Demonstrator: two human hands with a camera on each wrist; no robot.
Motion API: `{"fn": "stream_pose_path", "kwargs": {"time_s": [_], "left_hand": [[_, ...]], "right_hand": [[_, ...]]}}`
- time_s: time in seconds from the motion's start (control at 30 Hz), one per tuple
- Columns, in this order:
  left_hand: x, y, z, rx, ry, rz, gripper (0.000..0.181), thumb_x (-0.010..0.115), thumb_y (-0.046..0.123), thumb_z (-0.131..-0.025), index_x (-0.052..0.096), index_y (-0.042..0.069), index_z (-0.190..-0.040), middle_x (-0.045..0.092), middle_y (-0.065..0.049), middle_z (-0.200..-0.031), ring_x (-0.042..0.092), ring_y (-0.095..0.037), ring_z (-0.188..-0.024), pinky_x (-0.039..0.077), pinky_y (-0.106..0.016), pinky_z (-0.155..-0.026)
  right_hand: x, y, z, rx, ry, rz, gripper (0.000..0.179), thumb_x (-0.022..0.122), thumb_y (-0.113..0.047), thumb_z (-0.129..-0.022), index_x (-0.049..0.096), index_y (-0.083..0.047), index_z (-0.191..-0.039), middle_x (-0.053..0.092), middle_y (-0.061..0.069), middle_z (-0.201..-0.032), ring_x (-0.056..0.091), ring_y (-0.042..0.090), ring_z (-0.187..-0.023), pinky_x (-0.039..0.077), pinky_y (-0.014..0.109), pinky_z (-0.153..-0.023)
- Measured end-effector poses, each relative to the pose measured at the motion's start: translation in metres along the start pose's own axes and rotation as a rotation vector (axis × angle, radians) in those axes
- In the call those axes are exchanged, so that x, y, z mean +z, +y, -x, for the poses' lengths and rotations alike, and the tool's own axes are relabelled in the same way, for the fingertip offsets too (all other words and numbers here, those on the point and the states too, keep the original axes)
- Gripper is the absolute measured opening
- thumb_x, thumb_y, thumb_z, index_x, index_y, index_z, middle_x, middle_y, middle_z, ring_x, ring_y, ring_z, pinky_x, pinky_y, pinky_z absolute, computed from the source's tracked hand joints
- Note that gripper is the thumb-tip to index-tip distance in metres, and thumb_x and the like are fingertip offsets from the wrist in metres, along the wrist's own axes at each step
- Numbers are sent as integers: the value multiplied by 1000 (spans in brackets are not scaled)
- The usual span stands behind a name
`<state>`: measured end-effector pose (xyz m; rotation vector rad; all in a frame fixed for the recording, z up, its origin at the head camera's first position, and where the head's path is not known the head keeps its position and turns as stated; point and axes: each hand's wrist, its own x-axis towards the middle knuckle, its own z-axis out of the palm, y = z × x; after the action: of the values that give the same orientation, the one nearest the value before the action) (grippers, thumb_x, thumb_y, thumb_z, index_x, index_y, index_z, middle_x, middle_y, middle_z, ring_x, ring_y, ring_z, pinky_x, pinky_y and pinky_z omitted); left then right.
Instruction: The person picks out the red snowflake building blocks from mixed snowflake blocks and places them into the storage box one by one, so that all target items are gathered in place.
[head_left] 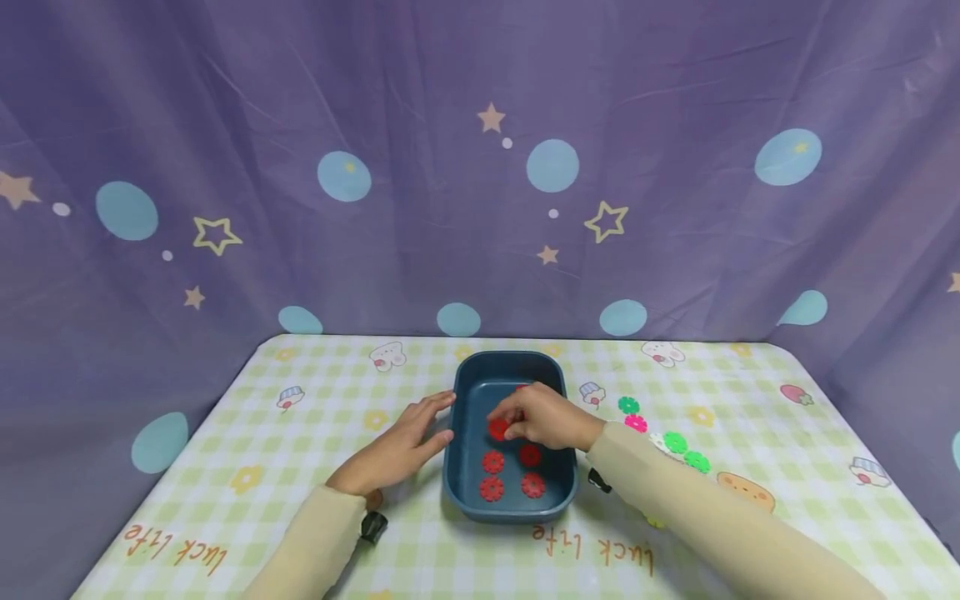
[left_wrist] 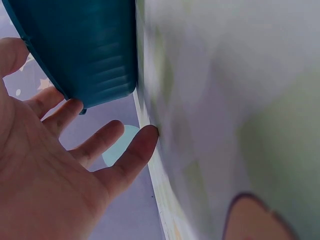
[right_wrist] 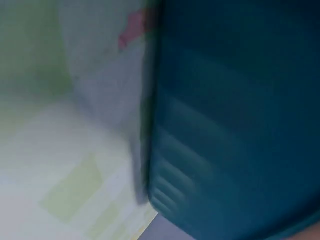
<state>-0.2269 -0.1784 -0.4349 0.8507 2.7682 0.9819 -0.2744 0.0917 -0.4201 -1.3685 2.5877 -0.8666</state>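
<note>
A dark blue rectangular tub stands on the checked tablecloth. My left hand, fingers spread and fairly straight, rests its thumb and fingertips on the tub's left rim; the left wrist view shows fingertips at the rim of the blue wall. Over the tub's inside, my right hand pinches a red snowflake disc between thumb and fingers. Several more red snowflake discs lie on the tub's floor, one partly hidden behind the right hand. In the right wrist view the tub's outer wall hides that hand's fingers.
Right of the tub, near the right sleeve, lie green snowflake discs, a pink one and a white one. A yellow piece shows partly beneath the sleeve. A purple patterned curtain hangs behind the table.
</note>
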Motion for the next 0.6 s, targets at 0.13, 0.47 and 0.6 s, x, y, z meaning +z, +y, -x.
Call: {"fn": "stream_pose_path", "kwargs": {"time_s": [0.13, 0.47, 0.6], "left_hand": [[0, 1, 0, 6, -2, -2, 58, 45, 40, -100, 29, 16, -150, 26, 5, -152, 25, -19, -136, 28, -46, -104], [0, -2, -1, 2, -2, -16, 60, 42, 47, -99, 28, 17, -150, 25, 5, -152, 23, -17, -136, 28, -45, -105], [1, -3, 0, 3, 0, -5, 59, 44, 43, -100, 28, 17, -150, 25, 4, -152, 23, -18, -137, 28, -46, -105]], "right_hand": [[1, 0, -7, 58, -70, 23, 27, 76, -6, -80, 74, -11, -106, 68, -8, -79, 56, 1, -69, 47, 21, -65], [6, 4, -16, 123, -132, 34, 25, 79, -12, -78, 76, -14, -103, 68, -7, -78, 55, 4, -71, 46, 23, -66], [8, 7, -16, 86, -111, 82, 23, 79, -15, -78, 76, -13, -101, 65, -7, -77, 54, 5, -69, 44, 22, -64]]}}
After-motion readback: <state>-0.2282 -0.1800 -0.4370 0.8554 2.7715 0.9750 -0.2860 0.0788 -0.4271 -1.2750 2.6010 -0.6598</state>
